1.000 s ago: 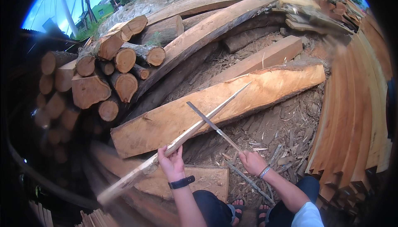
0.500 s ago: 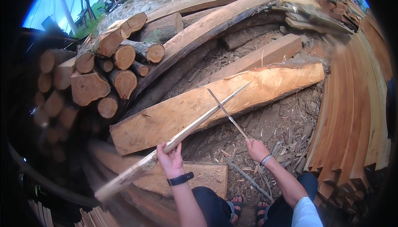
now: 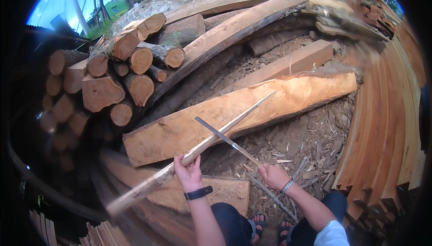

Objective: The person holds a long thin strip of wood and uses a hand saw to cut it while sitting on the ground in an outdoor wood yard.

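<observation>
1. Pole (image 3: 204, 145), peeled pale wood, one. Long axis runs from the blunt end at lower left to a sharpened tip at upper right, over the slab; whether it touches the slab cannot be told.
2. Left hand (image 3: 188, 174), black band at wrist. Palm upward, fingers and thumb grasping the pole below its middle, from the near side.
3. Hand tool (image 3: 227, 139), narrow toothed blade, wooden handle. Long axis from lower right to upper left, crossing over the pole; firm contact cannot be told.
4. Right hand (image 3: 273, 176), patterned band at wrist. Clenched round the handle's near end.
5. Crossing of blade and pole: up and right of the left hand, up and left of the right; the left is nearer.
6. Slab (image 3: 310, 88), thick, bark-edged, beyond both hands.
7. Surroundings: cut logs (image 3: 141, 61) at left, stacked boards (image 3: 382, 124) at right, chip-strewn ground (image 3: 315, 133).
</observation>
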The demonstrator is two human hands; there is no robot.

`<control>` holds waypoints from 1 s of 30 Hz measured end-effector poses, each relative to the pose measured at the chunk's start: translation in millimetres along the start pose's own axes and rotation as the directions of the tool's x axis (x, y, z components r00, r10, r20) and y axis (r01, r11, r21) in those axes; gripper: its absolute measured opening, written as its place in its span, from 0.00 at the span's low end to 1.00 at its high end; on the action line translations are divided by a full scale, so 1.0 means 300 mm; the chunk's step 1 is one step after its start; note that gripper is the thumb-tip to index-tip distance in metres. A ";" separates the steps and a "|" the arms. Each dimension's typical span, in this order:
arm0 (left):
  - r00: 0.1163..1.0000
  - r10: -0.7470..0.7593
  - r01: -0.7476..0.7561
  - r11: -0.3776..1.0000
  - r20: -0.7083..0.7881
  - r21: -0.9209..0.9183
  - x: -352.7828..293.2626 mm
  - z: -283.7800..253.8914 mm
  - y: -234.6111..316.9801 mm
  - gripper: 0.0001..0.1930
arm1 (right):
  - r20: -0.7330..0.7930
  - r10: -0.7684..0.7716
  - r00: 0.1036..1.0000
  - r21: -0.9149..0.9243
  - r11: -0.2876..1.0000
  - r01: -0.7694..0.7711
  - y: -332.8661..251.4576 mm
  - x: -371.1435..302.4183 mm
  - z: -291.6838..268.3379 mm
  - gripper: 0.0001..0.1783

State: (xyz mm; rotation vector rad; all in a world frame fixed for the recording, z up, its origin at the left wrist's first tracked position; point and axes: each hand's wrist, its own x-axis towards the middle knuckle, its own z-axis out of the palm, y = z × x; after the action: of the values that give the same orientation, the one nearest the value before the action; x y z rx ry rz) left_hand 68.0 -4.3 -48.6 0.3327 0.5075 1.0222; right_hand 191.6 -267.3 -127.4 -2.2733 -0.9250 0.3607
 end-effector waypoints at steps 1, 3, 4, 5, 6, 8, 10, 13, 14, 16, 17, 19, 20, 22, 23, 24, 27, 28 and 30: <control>1.000 -0.001 0.001 1.000 0.006 0.013 -0.010 0.010 -0.008 0.16 | -0.063 0.043 0.997 -0.004 0.999 -0.043 0.039 0.036 -0.032 0.27; 1.000 0.007 -0.008 0.999 0.025 0.032 -0.030 0.036 -0.025 0.16 | -0.110 0.055 0.992 0.048 0.998 -0.050 0.089 0.065 -0.030 0.27; 1.000 0.013 -0.013 0.999 0.012 0.029 -0.031 0.041 -0.024 0.16 | -0.135 0.055 0.989 0.074 0.996 -0.046 0.095 0.077 -0.035 0.27; 1.000 0.018 -0.018 0.999 -0.001 0.027 -0.032 0.043 -0.022 0.16 | -0.093 0.024 0.995 0.082 0.997 -0.016 0.075 0.041 0.007 0.27; 0.999 0.025 -0.025 0.999 -0.019 0.025 -0.031 0.041 -0.018 0.15 | -0.049 -0.018 0.999 0.056 0.998 0.021 0.030 0.028 0.015 0.27; 1.000 -0.006 0.006 1.000 0.001 0.002 -0.009 0.014 -0.009 0.15 | 0.056 -0.087 0.995 0.016 0.996 0.086 -0.035 -0.012 0.030 0.28; 0.999 -0.035 0.035 0.999 0.010 0.008 -0.013 0.016 -0.006 0.14 | -0.039 0.002 0.999 0.006 1.000 -0.002 -0.017 0.018 -0.041 0.29; 0.999 -0.032 0.032 0.999 0.003 0.027 -0.033 0.041 -0.019 0.14 | -0.151 0.087 0.985 0.058 0.995 -0.079 0.080 0.086 -0.053 0.30; 1.000 -0.014 0.014 0.999 0.001 0.028 -0.035 0.035 -0.014 0.14 | -0.106 0.043 0.993 0.052 0.998 -0.038 0.064 0.062 -0.033 0.30; 1.000 0.006 -0.005 1.000 -0.008 0.024 -0.034 0.038 -0.014 0.13 | -0.015 -0.036 0.999 0.046 0.998 0.036 -0.002 0.001 0.006 0.30; 1.000 0.008 -0.007 1.000 -0.019 0.021 -0.037 0.041 -0.012 0.13 | 0.011 -0.030 0.999 0.034 0.999 0.030 -0.005 -0.001 0.014 0.30; 1.000 -0.022 0.022 1.000 -0.010 0.018 -0.038 0.037 -0.011 0.14 | -0.090 0.056 0.994 0.070 0.996 -0.049 0.053 0.041 -0.027 0.30; 1.000 -0.023 0.023 0.999 -0.008 0.028 -0.042 0.038 -0.015 0.14 | -0.144 0.101 0.984 0.090 0.992 -0.089 0.104 0.063 -0.040 0.29; 1.000 -0.007 0.007 0.999 0.007 0.034 -0.048 0.061 -0.024 0.14 | -0.142 0.071 0.987 0.062 0.996 -0.062 0.129 0.084 -0.039 0.29; 1.000 0.017 -0.017 0.999 0.001 0.033 -0.054 0.064 -0.020 0.15 | -0.117 0.037 0.992 0.051 0.998 -0.031 0.118 0.053 0.002 0.29; 0.999 0.043 -0.043 0.999 -0.007 0.031 -0.056 0.060 -0.010 0.15 | -0.089 0.001 0.996 0.040 0.999 0.002 0.070 0.031 0.007 0.29; 1.000 0.026 -0.026 0.999 0.008 0.035 -0.055 0.042 0.002 0.15 | -0.086 0.052 0.995 0.052 0.998 -0.047 0.066 0.042 -0.018 0.28; 1.000 0.005 -0.006 0.999 0.027 0.038 -0.056 0.040 0.003 0.15 | -0.135 0.087 0.987 0.061 0.995 -0.080 0.113 0.069 -0.023 0.28; 0.999 0.021 -0.022 0.998 0.026 0.054 -0.070 0.057 -0.009 0.15 | -0.132 0.112 0.985 0.098 0.990 -0.100 0.182 0.100 -0.020 0.28</control>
State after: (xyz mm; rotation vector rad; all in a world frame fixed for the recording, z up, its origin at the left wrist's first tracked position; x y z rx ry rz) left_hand 70.4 -24.4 -30.6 0.3997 0.5098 1.0251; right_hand 244.4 -278.7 -159.3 -2.2381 -0.7060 0.2825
